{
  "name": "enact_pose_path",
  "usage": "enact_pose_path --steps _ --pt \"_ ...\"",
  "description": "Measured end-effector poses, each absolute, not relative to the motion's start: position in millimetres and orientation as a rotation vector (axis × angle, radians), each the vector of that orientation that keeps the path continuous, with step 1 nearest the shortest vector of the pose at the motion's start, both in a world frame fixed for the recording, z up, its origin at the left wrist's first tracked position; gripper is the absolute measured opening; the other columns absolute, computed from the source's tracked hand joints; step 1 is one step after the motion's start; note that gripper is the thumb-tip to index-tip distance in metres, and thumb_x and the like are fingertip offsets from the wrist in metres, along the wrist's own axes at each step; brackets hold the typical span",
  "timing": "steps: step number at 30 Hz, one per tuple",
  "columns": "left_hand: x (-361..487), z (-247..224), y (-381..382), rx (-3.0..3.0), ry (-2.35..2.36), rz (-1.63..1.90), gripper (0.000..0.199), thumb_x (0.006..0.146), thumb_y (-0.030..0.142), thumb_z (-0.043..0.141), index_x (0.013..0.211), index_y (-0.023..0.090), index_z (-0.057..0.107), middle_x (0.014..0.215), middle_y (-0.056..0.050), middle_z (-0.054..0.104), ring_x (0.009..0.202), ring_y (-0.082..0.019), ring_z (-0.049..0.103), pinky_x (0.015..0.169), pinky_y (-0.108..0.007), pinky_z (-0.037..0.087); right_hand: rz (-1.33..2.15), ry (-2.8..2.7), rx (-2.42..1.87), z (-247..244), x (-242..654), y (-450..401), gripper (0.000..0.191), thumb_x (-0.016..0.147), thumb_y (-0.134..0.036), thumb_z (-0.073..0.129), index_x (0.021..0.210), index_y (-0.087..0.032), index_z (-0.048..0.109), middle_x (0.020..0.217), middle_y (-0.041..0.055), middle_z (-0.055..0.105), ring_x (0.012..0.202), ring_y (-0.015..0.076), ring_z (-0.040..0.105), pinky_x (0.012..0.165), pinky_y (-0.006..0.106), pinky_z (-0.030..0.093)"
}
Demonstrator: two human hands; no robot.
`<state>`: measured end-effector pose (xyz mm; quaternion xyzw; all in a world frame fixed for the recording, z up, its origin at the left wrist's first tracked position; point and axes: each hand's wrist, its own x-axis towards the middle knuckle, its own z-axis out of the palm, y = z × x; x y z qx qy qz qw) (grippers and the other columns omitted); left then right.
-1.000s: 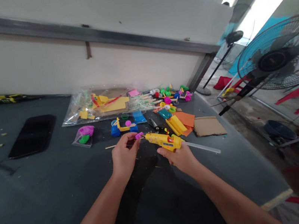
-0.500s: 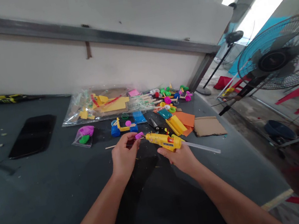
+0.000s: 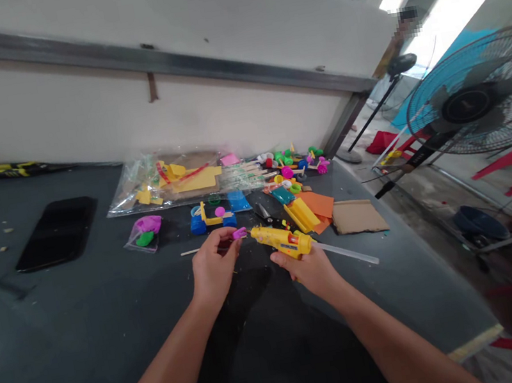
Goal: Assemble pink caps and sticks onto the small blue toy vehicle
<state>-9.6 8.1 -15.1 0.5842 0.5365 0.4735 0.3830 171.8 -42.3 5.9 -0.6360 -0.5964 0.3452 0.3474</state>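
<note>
My left hand (image 3: 214, 266) pinches a small purple piece (image 3: 239, 233) between thumb and fingertips. In my right hand (image 3: 309, 267) is a yellow glue gun (image 3: 282, 240), its nozzle pointing left, close to the purple piece; whether they touch I cannot tell. A clear glue stick (image 3: 348, 254) sticks out of the gun's back end. Just behind my left hand stands a small blue and yellow toy build (image 3: 212, 218) with a pink round part. A thin wooden stick (image 3: 190, 251) lies left of my fingers.
Behind lie a clear plastic bag (image 3: 133, 185) with yellow pieces, dark-handled scissors (image 3: 264, 213), colourful small parts (image 3: 287, 172), orange sheets (image 3: 319, 207) and cardboard (image 3: 360, 216). On the left are a black phone (image 3: 57, 232) and a small bag (image 3: 144, 232). A fan (image 3: 470, 102) stands right of the table.
The glue gun and both hands have hardly shifted; the purple piece looks slightly turned and lower. A blurred-out person has appeared in the background at the upper right.
</note>
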Motion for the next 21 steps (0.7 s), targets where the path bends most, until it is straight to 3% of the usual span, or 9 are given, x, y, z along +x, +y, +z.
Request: enact_pose_path --steps 7,14,18,21 --pt "-9.2 -12.0 7.5 1.523 1.382 1.183 0.020 0.077 0.032 0.058 0.093 0.022 0.064 0.081 -0.001 0.067 0.065 -0.014 0.062 0.062 -0.026 0.050 1.324 -1.128 -1.456 13.9 168.6 -43.1 0.030 0.072 -0.045 0.066 0.070 -0.015 0.058 0.055 -0.0035 0.053 0.037 0.0047 0.041 0.036 0.018 0.033" --pt "-9.9 -17.0 7.8 1.543 1.327 1.181 0.025 0.079 0.038 0.056 0.097 0.022 0.063 0.086 -0.002 0.067 0.073 -0.015 0.062 0.066 -0.027 0.051 1.790 -0.712 -0.876 25.0 178.0 -43.9 0.032 0.073 -0.049 0.062 0.080 -0.018 0.055 0.074 0.0007 0.056 0.048 0.0047 0.034 0.040 0.015 0.031" --pt "-9.9 -15.0 8.4 1.549 1.314 1.177 0.028 0.079 0.041 0.056 0.097 0.022 0.063 0.087 -0.002 0.067 0.072 -0.015 0.062 0.066 -0.027 0.050 1.823 -0.664 -0.784 38.0 188.1 -45.8 0.034 0.077 -0.054 0.056 0.084 -0.021 0.053 0.077 0.0014 0.058 0.050 0.0058 0.039 0.042 0.015 0.033" --pt "-10.6 -11.9 9.1 1.543 1.359 1.165 0.028 0.078 0.042 0.056 0.096 0.021 0.064 0.085 -0.002 0.067 0.069 -0.015 0.061 0.064 -0.026 0.049 1.653 -0.775 -0.855 55.5 203.1 -50.9 0.041 0.080 -0.062 0.047 0.091 -0.023 0.052 0.072 0.0004 0.060 0.047 0.0074 0.043 0.045 0.020 0.040"
